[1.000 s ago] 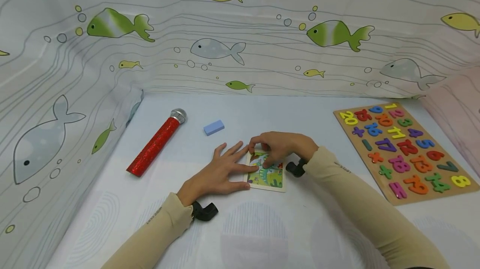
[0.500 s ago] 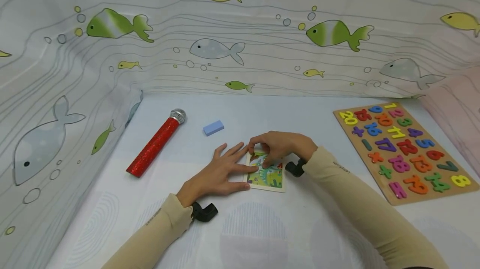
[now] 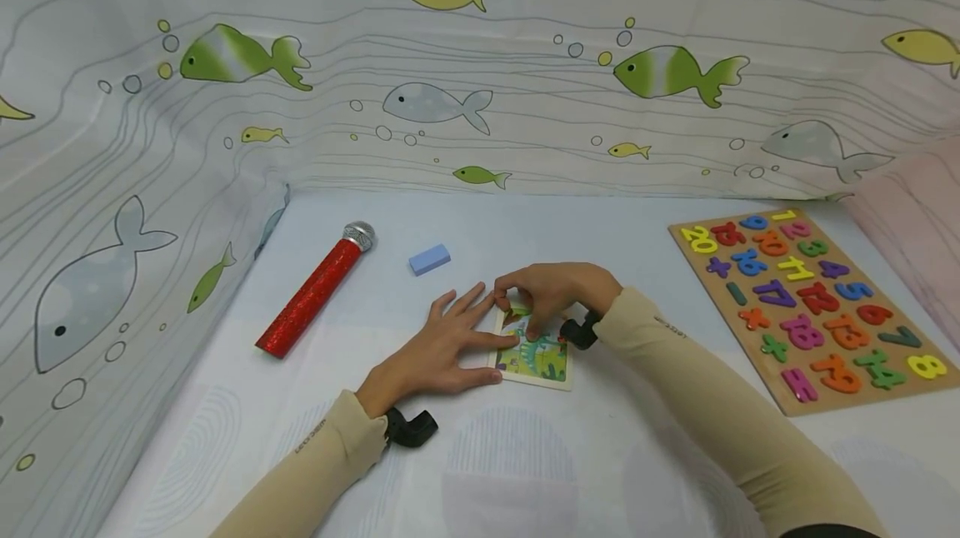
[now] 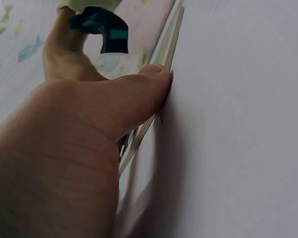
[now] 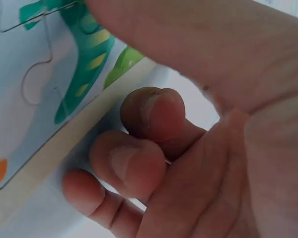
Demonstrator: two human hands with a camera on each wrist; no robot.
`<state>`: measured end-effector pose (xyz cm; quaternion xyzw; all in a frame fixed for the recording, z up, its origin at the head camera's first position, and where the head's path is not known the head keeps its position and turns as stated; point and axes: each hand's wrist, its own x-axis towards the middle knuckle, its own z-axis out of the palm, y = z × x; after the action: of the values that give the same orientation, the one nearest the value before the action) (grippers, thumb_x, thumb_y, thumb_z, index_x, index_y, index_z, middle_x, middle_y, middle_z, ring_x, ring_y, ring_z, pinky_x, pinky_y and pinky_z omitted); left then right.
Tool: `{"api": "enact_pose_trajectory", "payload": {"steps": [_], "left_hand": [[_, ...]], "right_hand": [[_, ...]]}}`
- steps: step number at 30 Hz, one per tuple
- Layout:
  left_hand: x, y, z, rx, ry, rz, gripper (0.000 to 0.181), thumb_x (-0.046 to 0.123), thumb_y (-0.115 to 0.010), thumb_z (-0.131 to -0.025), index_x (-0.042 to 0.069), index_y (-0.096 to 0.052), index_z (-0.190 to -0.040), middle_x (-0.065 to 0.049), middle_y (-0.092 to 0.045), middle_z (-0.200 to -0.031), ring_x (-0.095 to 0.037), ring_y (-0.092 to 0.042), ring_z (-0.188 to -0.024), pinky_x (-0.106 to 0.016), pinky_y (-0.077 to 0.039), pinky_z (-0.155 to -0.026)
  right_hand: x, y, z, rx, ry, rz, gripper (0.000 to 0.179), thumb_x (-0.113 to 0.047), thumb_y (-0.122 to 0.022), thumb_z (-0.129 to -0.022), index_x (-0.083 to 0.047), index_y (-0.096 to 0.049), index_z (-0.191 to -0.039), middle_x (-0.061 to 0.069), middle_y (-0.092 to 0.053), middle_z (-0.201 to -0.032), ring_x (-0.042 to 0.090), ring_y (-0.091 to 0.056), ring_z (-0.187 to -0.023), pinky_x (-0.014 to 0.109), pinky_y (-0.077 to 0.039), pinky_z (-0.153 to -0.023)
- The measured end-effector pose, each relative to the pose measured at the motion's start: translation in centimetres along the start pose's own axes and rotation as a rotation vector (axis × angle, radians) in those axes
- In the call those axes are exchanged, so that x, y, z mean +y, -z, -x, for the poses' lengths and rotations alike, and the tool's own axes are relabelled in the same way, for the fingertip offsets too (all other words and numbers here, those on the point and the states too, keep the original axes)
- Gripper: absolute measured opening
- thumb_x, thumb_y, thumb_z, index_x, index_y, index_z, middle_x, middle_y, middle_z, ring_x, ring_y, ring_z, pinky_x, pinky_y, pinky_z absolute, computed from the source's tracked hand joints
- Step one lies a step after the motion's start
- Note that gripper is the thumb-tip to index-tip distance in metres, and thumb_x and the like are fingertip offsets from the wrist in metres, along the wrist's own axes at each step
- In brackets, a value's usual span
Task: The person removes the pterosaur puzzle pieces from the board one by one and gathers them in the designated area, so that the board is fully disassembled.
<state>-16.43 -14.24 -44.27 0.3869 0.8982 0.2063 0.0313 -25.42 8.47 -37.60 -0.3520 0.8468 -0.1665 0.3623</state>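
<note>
A small square jigsaw puzzle point(image 3: 534, 361) in a pale wooden frame lies on the table between the hands, with a green dinosaur picture. My left hand point(image 3: 438, 348) is spread with straight fingers. Its thumb point(image 4: 149, 84) and forefinger touch the puzzle's left side. The right hand point(image 3: 555, 292) arches over the far part of the puzzle. Its thumb rests on the picture, while its other fingers point(image 5: 139, 161) curl beside the frame's far edge. The forefinger reaches the far left corner, and its tip is hard to make out. The right hand hides part of the picture.
A red glittery microphone point(image 3: 315, 292) lies to the left, silver head pointing away. Near it is a small blue block point(image 3: 430, 260). A wooden number board point(image 3: 813, 313) with colourful digits lies on the right. A fish-print cloth point(image 3: 540, 122) rises around the table.
The right wrist and sleeve have shifted slightly left over the puzzle, covering more of its right side. The left hand keeps its place. The head view has tilted a little.
</note>
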Motion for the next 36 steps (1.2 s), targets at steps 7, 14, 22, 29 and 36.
{"api": "enact_pose_trajectory", "payload": {"steps": [7,14,22,29,36], "left_hand": [[0.0,-0.1,-0.1,0.003,-0.008,-0.011,0.051,0.056,-0.066,-0.091,0.039,-0.063,-0.139,-0.010,-0.025,-0.169,-0.033,-0.013,-0.160,-0.068,-0.010,-0.121],[0.0,-0.1,-0.1,0.012,-0.027,-0.022,0.050,0.055,-0.067,-0.091,0.037,-0.064,-0.138,-0.012,-0.026,-0.169,-0.036,-0.018,-0.159,-0.070,-0.012,-0.119],[0.0,-0.2,-0.1,0.018,-0.025,-0.033,0.050,0.056,-0.066,-0.091,0.038,-0.064,-0.138,-0.015,-0.031,-0.167,-0.036,-0.019,-0.158,-0.068,-0.013,-0.119],[-0.1,-0.3,-0.1,0.027,-0.021,-0.043,0.051,0.059,-0.066,-0.091,0.040,-0.062,-0.139,-0.010,-0.033,-0.167,-0.036,-0.019,-0.158,-0.069,-0.013,-0.119],[-0.1,-0.3,-0.1,0.030,-0.014,-0.030,0.051,0.058,-0.067,-0.091,0.039,-0.063,-0.138,-0.009,-0.033,-0.166,-0.035,-0.018,-0.158,-0.069,-0.013,-0.119]], "right_hand": [[0.2,-0.2,0.0,0.014,0.009,0.019,0.048,-0.017,-0.089,-0.079,-0.020,-0.053,-0.111,0.000,-0.049,-0.076,0.015,-0.053,-0.070,0.027,-0.045,-0.064],[1.0,-0.9,1.1,0.076,0.065,-0.020,0.051,-0.015,-0.083,-0.084,-0.022,-0.053,-0.125,0.002,-0.049,-0.078,0.015,-0.050,-0.068,0.026,-0.044,-0.064],[2.8,-2.6,2.0,0.263,0.186,-0.107,0.042,-0.014,-0.080,-0.088,-0.013,-0.067,-0.127,0.004,-0.062,-0.093,0.013,-0.051,-0.079,0.026,-0.045,-0.073],[3.3,-3.7,2.1,0.381,0.259,-0.116,0.032,-0.006,-0.072,-0.092,-0.009,-0.071,-0.124,0.003,-0.064,-0.094,0.014,-0.053,-0.076,0.025,-0.047,-0.070],[3.0,-3.8,2.0,0.375,0.250,-0.166,0.029,-0.002,-0.068,-0.093,-0.008,-0.068,-0.121,0.004,-0.060,-0.091,0.013,-0.049,-0.074,0.025,-0.044,-0.070]]}}
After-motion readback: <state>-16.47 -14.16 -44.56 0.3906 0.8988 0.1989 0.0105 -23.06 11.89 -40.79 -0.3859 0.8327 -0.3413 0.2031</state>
